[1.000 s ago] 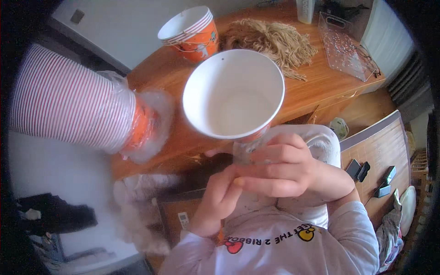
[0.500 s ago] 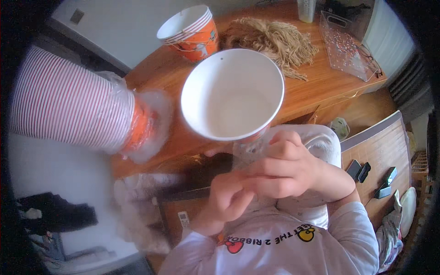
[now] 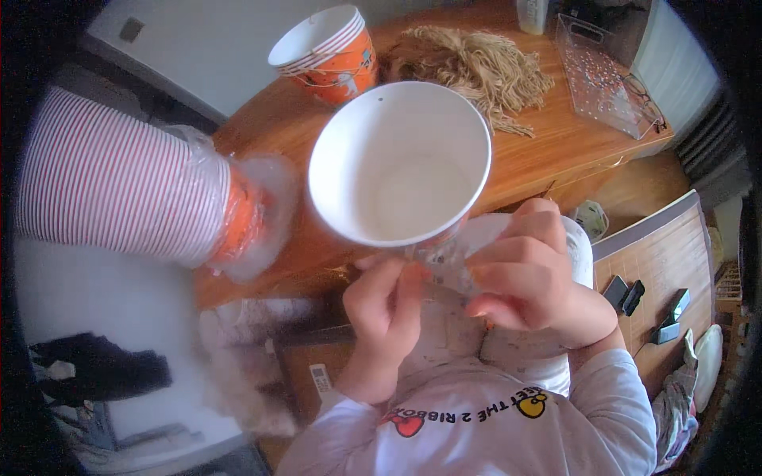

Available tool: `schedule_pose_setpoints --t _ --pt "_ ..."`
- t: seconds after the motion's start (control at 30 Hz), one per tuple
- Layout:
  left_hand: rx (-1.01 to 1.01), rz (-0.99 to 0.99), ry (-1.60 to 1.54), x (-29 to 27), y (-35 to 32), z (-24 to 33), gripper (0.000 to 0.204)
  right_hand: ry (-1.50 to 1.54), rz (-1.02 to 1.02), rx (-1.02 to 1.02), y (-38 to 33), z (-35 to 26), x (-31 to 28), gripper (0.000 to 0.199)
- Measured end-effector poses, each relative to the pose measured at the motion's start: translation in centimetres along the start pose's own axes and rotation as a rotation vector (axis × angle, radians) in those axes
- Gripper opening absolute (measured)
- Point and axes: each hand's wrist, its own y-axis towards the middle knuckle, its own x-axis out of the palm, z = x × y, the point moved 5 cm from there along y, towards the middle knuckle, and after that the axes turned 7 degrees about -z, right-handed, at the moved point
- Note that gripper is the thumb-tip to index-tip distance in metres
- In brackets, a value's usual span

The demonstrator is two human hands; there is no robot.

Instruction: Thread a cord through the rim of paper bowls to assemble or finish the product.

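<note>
Just in front of the large white-lined paper bucket (image 3: pixel 401 163), both hands are at a crumpled piece of clear plastic (image 3: pixel 447 266). My left hand (image 3: pixel 385 309) pinches its near left side between thumb and fingers. Curled fingers of my right hand (image 3: pixel 528 274) grip the other side, with the thumb pointing left. Whether something small lies inside the plastic cannot be made out. The bucket stands mouth up at the table's near edge, a small dark hole near its far rim. Its outer wall is mostly hidden.
A tall stack of nested paper buckets (image 3: pixel 119 178) in clear wrap lies to the left. Several orange buckets with cord handles (image 3: pixel 337 67) stand nested at the back, beside tan cords (image 3: pixel 476 67). A clear speckled tray (image 3: pixel 607 79) sits far right on the wooden table (image 3: pixel 532 166).
My hands have moved apart, the right one to the right and the left one slightly left and up. The clear plastic between them shows more now.
</note>
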Motion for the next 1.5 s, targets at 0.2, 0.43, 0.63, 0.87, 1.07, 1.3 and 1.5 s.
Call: schedule_pose_setpoints --t 0.2,0.43,0.63,0.87,1.07,1.3,1.5 --pt "-0.017 0.051 0.018 0.0 0.1 -0.3 0.024 -0.053 0.02 -0.042 -0.2 -0.5 0.3 0.032" --pt "0.054 0.085 0.121 0.4 0.9 0.5 0.023 -0.155 0.124 -0.053 1.0 -0.7 0.9 0.032" --pt "0.018 0.133 0.054 0.7 0.3 -1.2 0.02 -0.237 -0.144 0.044 3.9 -1.5 1.9 0.036" --pt "-0.025 0.143 0.069 0.3 0.1 -1.7 0.027 0.006 -0.388 0.147 4.8 -0.5 2.7 0.036" --pt "-0.002 0.122 0.149 0.2 0.7 -0.1 0.02 -0.001 -0.049 -0.006 3.8 -0.1 2.3 0.024" --pt "0.009 0.108 -0.026 -2.3 0.0 -0.3 0.03 0.046 -0.013 -0.355 0.3 -1.5 2.7 0.007" --pt "-0.204 0.001 -0.739 -0.7 -0.2 -1.7 0.026 0.144 -0.031 -0.275 -0.9 -1.1 3.6 0.013"
